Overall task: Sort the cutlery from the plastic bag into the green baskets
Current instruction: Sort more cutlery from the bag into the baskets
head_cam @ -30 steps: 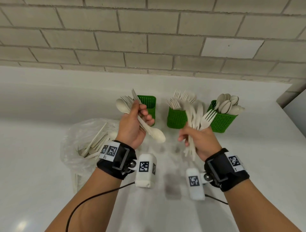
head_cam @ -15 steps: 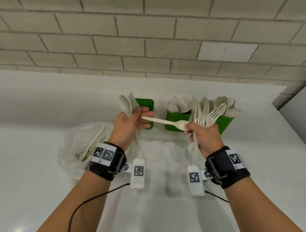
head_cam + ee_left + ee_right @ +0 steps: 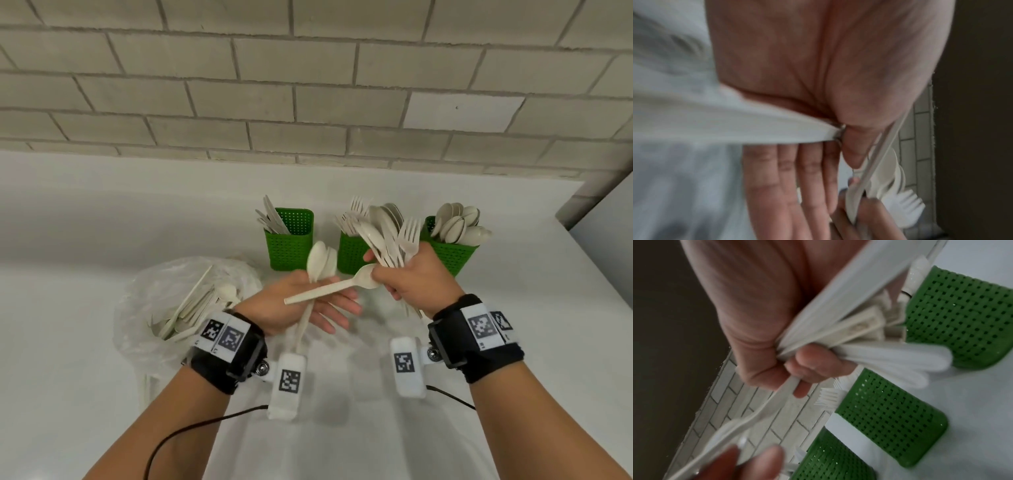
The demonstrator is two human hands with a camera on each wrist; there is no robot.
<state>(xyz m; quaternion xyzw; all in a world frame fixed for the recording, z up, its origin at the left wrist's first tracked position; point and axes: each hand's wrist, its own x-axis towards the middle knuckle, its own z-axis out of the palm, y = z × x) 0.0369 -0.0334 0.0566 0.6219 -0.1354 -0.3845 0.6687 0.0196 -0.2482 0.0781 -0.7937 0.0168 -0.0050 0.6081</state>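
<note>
Both hands [image 3: 346, 291] gripping cutlery [image 3: 390, 236] (baskets [image 3: 291, 246] beyond)

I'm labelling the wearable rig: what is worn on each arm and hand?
Both forearms are bare, no sleeves or gloves. Each wrist has a black strap carrying white plates printed with black square markers, and a white camera block with its own marker. Thin black cables trail off.

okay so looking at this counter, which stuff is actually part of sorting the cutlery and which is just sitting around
Part of the job:
plastic bag
three green baskets
spoons in the left hand
mixed bundle in the right hand

Just there:
wrist cameras
cable
brick wall
</note>
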